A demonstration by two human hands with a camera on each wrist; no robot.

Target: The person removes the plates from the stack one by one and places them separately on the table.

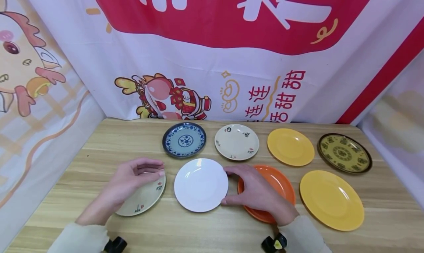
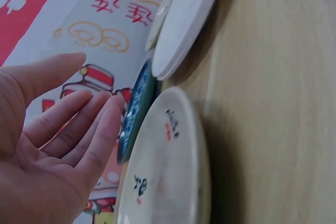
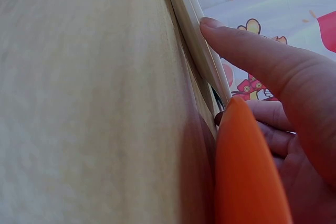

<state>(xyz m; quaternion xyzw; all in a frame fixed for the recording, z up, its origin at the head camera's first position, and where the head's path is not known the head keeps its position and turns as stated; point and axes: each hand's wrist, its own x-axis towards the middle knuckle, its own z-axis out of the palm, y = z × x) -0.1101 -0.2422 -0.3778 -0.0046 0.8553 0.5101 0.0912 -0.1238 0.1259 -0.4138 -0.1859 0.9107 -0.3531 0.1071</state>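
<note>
A plain white plate lies mid-table. My right hand holds its right rim, with thumb and fingers spread along the edge; in the right wrist view the thumb touches that rim. This hand reaches over an orange plate, partly hiding it. My left hand hovers above a cream plate with small dark characters and covers part of it. Its fingers are slightly bent with nothing between them, as the left wrist view shows the left palm bare.
Along the back stand a blue patterned plate, another cream plate, a yellow plate and a dark-rimmed olive plate. A larger yellow plate lies at the right. A printed cloth hangs behind the wooden table.
</note>
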